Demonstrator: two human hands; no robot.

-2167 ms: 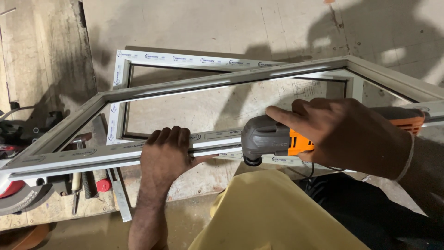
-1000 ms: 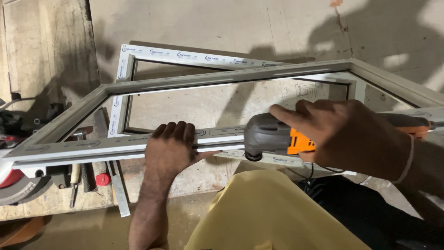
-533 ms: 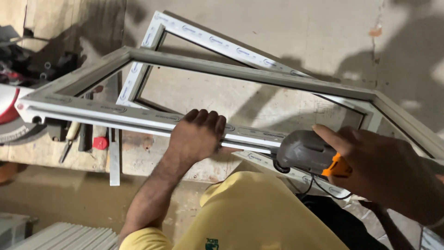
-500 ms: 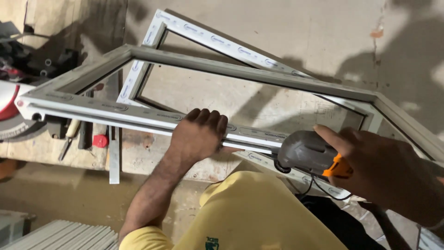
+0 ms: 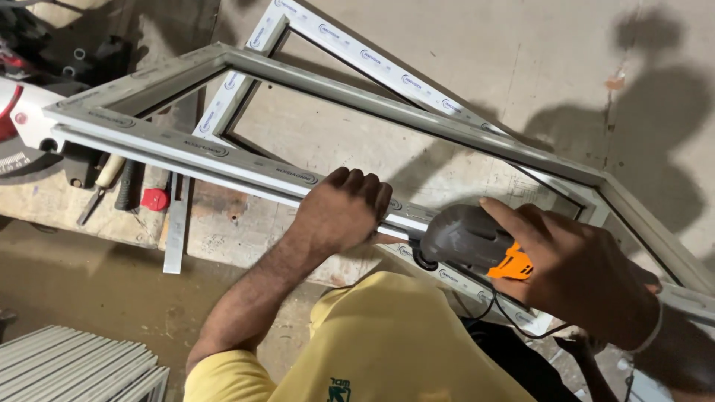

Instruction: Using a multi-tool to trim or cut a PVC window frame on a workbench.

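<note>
- Left hand (image 5: 342, 212) clamped over near rail of grey window frame (image 5: 186, 149).
- Right hand (image 5: 577, 268) gripping grey-orange oscillating tool (image 5: 469, 238), head against same rail, just beside left hand.

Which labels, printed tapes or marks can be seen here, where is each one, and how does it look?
Protective film on the grey window frame's near rail, beside the left hand: grey strip, repeated dark print.
Film on the frame underneath, upper middle: white strip, repeated blue marks.
Small green emblem on the yellow shirt, bottom edge.
</note>
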